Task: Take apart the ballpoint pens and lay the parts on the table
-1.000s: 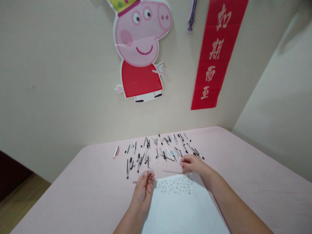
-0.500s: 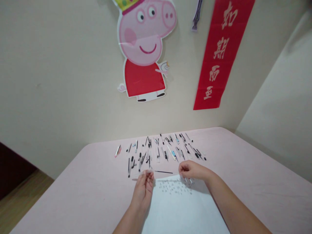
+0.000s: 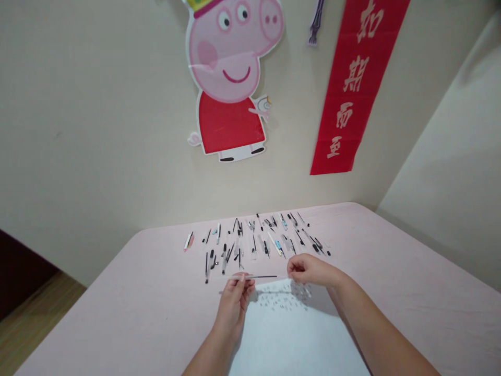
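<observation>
My left hand (image 3: 237, 295) pinches a slim pen refill (image 3: 262, 276), pale at the held end and dark along the part that points right. It is held level above the top edge of a white sheet of paper (image 3: 289, 339). My right hand (image 3: 307, 270) is closed with thumb and fingertips together, just right of the refill's dark end and apart from it. Whatever those fingers hold, if anything, is hidden. Under the hands, the upper part of the paper carries many small dark marks (image 3: 279, 301); whether they are writing or loose bits is unclear.
Behind the hands lie several rows of pen parts (image 3: 254, 243), dark, clear and a few blue or pink, on a pink-covered table (image 3: 117, 313). The wall at the back bears a cartoon pig cutout (image 3: 230, 122) and a red banner (image 3: 338, 156).
The left hand has turned and shifted slightly right, its fingers closing more around the refill. The right hand stays nearly in place, and the view has tilted a little.
</observation>
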Demonstrator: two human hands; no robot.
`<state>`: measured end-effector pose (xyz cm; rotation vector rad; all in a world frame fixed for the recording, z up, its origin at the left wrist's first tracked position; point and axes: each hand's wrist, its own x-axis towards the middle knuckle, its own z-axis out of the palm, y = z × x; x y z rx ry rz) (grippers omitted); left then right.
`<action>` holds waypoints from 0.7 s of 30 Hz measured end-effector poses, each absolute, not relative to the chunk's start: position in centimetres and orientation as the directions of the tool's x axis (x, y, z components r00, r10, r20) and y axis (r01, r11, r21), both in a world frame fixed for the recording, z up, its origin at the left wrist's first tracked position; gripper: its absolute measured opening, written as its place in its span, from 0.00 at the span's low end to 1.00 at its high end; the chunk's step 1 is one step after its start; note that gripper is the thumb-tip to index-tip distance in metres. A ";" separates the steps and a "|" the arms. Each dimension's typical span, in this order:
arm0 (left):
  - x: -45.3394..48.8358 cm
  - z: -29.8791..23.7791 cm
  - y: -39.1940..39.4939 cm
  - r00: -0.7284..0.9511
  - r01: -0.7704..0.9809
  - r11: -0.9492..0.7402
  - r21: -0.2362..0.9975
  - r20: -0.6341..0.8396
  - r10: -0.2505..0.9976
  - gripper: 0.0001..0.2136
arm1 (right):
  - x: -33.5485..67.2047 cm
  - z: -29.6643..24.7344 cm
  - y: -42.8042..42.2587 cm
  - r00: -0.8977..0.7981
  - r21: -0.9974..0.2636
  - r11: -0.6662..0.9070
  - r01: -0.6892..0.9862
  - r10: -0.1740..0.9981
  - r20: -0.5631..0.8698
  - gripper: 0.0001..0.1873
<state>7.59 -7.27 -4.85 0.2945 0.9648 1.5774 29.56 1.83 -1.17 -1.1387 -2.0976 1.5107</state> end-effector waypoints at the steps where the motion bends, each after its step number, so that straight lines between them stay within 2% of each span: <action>1: 7.6 -4.7 -7.3 -0.248 -0.705 0.063 0.706 -0.330 0.911 0.06 | 29.3 -1.1 1.7 -0.633 -0.905 0.128 0.407 0.753 -0.178 0.03; 10: 8.0 -3.9 -7.7 -0.083 -0.743 0.226 0.630 -0.422 0.903 0.07 | 25.9 -1.5 0.2 -0.610 -0.951 0.078 0.299 0.782 -0.128 0.10; 21: 8.0 -4.0 -7.8 -0.059 -0.760 0.237 0.605 -0.428 0.902 0.07 | 24.3 -2.4 -0.6 -0.617 -0.983 0.025 0.184 0.781 -0.096 0.16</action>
